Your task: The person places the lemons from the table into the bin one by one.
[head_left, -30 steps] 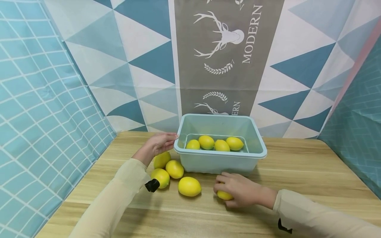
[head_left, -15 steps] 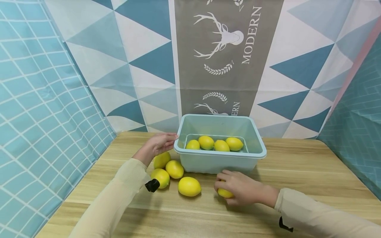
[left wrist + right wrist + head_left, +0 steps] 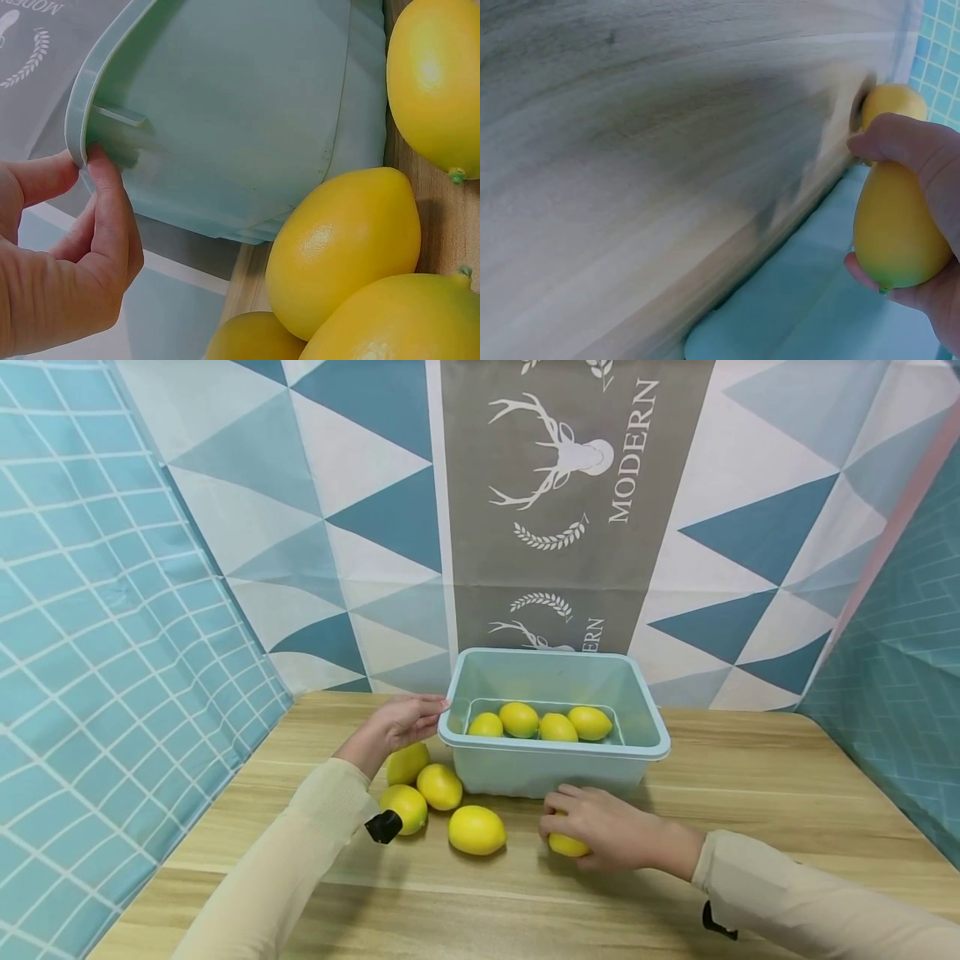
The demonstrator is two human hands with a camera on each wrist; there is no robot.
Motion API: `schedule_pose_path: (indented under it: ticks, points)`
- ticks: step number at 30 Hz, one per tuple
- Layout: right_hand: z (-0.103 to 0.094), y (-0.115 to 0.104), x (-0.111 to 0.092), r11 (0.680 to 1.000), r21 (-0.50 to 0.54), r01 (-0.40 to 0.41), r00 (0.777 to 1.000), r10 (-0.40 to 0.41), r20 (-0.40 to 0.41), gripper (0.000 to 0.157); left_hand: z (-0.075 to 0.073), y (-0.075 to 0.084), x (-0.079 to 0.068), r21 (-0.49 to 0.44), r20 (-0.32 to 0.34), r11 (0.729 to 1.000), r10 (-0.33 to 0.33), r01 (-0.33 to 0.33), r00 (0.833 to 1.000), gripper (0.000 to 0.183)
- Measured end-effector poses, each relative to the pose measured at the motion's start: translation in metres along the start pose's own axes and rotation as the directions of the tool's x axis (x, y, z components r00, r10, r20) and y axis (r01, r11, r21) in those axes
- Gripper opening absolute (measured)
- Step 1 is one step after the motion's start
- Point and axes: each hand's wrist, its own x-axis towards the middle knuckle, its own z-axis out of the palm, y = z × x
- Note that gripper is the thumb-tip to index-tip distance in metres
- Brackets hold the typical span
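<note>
My left hand (image 3: 405, 720) pinches the left rim of a pale blue plastic tub (image 3: 551, 772), thumb on one side and fingers on the other in the left wrist view. Several lemons lie inside the tub, among them one lemon (image 3: 590, 723) at the right. In front of the tub, my right hand (image 3: 600, 828) grips a lemon (image 3: 900, 225), its thumb and fingers curled round the sides. Just left of that hand a single lemon (image 3: 477, 831) lies on the wooden table. Below my left wrist, a lemon (image 3: 440, 787) sits in a small cluster.
The wooden table (image 3: 750, 777) meets a patterned backdrop (image 3: 375, 527) right behind the tub. Blue tiled sheeting (image 3: 112, 610) hangs along the left side, and a teal sheet (image 3: 900, 652) along the right.
My right hand has shifted very slightly while keeping its grip on the lemon. The left hand stays at the tub's rim, and the other lemons have not moved.
</note>
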Motion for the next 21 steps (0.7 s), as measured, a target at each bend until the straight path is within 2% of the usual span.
schedule_pose_path:
  ticks: [6, 14, 21]
  points:
    - [-0.011, -0.002, 0.0, 1.0, -0.009, -0.019, 1.0, 0.018, -0.008, 0.04, 0.002, 0.001, 0.0, 0.01, -0.014, 1.0, -0.002, 0.002, 1.0, 0.049]
    - [-0.027, 0.0, 0.0, 1.0, 0.008, -0.021, 0.997, 0.021, -0.07, 0.038, 0.002, 0.0, -0.002, 0.016, -0.014, 1.0, 0.008, -0.007, 1.0, 0.05]
    - [-0.037, 0.0, -0.002, 0.998, 0.066, -0.001, 0.991, 0.01, -0.136, 0.039, 0.001, -0.001, -0.001, 0.011, -0.01, 1.0, 0.01, -0.01, 1.0, 0.05]
